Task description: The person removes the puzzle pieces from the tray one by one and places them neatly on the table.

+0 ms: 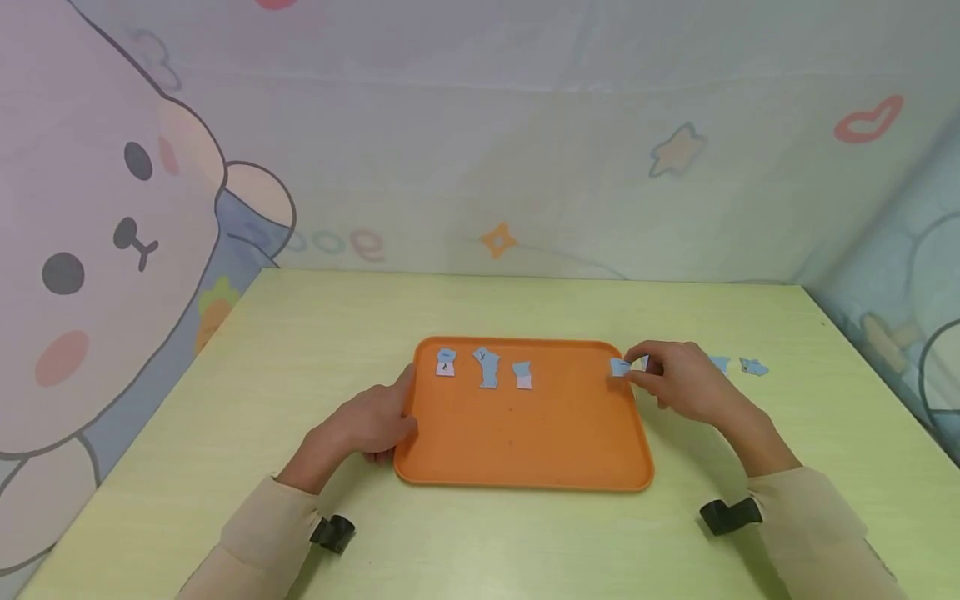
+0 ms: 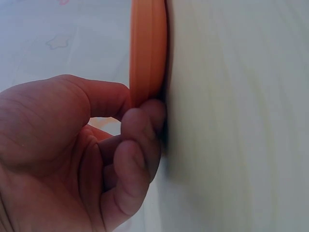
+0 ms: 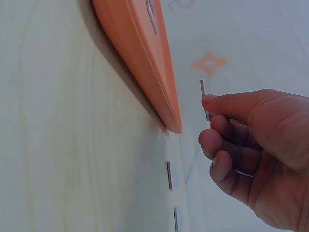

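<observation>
My left hand [image 1: 378,418] grips the left rim of the orange tray [image 1: 510,458]. In the left wrist view the thumb lies over the rim and curled fingers are under it. At the tray's far right corner, my right hand [image 1: 686,379] pinches a small light-blue puzzle piece [image 1: 619,367] between thumb and finger. The right wrist view shows this piece [image 3: 202,88] edge-on, held above the table. On the tray's far left part lie three pieces: a blue-and-white one [image 1: 446,363], a longer blue one [image 1: 488,369] and another blue-and-white one [image 1: 522,376].
More blue pieces lie on the table right of the tray, including one [image 1: 720,364] partly behind the right hand and one [image 1: 753,367] farther right. The pale yellow-green table [image 1: 510,542] meets a printed cloth backdrop [image 1: 465,167] at its far edge.
</observation>
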Demonstrator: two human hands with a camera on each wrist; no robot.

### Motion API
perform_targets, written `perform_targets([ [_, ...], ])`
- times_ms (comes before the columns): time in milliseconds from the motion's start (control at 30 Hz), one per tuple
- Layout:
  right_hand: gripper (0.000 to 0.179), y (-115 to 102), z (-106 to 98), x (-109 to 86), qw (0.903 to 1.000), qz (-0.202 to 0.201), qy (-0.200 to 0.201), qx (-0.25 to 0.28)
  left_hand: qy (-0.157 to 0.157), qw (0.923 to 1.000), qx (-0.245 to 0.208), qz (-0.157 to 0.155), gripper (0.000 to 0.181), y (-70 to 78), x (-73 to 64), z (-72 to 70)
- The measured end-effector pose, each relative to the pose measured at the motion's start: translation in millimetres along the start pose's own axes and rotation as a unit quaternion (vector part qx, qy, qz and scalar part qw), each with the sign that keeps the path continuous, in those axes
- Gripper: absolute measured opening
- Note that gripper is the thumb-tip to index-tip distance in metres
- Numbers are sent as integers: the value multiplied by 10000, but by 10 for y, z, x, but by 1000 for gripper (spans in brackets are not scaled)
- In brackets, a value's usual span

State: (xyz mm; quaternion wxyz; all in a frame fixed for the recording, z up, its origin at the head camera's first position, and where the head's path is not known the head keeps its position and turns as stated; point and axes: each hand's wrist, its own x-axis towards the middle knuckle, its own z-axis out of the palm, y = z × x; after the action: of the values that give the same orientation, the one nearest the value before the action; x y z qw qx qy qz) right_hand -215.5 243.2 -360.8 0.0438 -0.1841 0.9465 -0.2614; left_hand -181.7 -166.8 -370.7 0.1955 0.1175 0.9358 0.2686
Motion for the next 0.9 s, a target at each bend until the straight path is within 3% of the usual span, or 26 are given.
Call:
perform_targets([
  [200, 25, 81, -75, -76, 9998, -120, 112, -113, -32, 10000, 14, -9, 66, 16, 4, -11],
  [533, 28, 201, -126, -165, 9996, 130, 125, -195, 11, 10000, -49, 27, 63, 14, -15, -6],
  [900, 26, 323, -109, -263, 9998, 108, -26, -182, 27, 9999, -90, 127, 61, -13, -2, -3],
])
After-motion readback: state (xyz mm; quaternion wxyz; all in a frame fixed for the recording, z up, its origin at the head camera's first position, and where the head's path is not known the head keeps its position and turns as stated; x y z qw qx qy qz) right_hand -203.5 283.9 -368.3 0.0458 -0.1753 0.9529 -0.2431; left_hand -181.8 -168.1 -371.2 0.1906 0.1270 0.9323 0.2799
